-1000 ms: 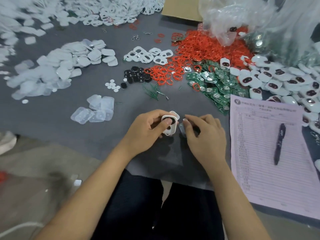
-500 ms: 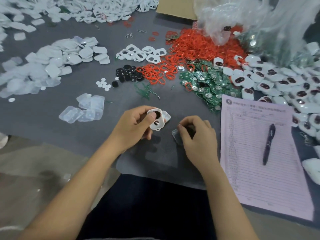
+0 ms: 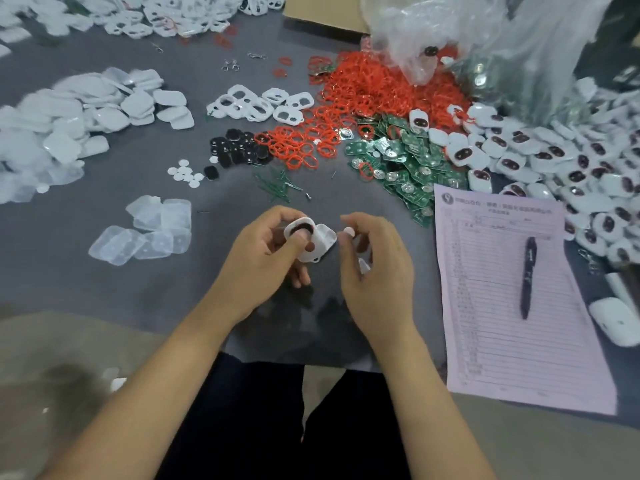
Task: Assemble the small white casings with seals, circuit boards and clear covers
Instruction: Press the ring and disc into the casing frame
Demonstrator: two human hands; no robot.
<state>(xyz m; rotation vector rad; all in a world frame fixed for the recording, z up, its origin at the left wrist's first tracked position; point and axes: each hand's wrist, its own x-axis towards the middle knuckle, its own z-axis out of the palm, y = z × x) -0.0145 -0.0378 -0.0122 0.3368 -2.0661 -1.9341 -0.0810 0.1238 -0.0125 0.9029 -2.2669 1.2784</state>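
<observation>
Two bare hands meet at the centre of the frame above a grey, cloth-covered table (image 3: 86, 278). The left hand (image 3: 263, 258) grips one small white casing (image 3: 311, 240), a rounded plastic shell with a dark oval opening, its thumb pressed across the front. The right hand (image 3: 377, 271), just beside it and not touching, has curled fingers that pinch one tiny white disc (image 3: 348, 232) at the fingertips.

In the upper middle lies a loose heap of thin red seals (image 3: 363, 95), too many to count. Below and right of it is a pile of flat green circuit boards (image 3: 401, 161). Along the right edge spreads a large heap of finished white casings (image 3: 554, 157) with dark windows. At left centre, about six or seven clear covers (image 3: 145, 230), soft-cornered squares, overlap in a small cluster.

At lower right lies one pink printed form (image 3: 502, 341) with one dark pen (image 3: 528, 277) resting on it. A crumpled clear plastic bag (image 3: 450, 32) sits at the upper right.
</observation>
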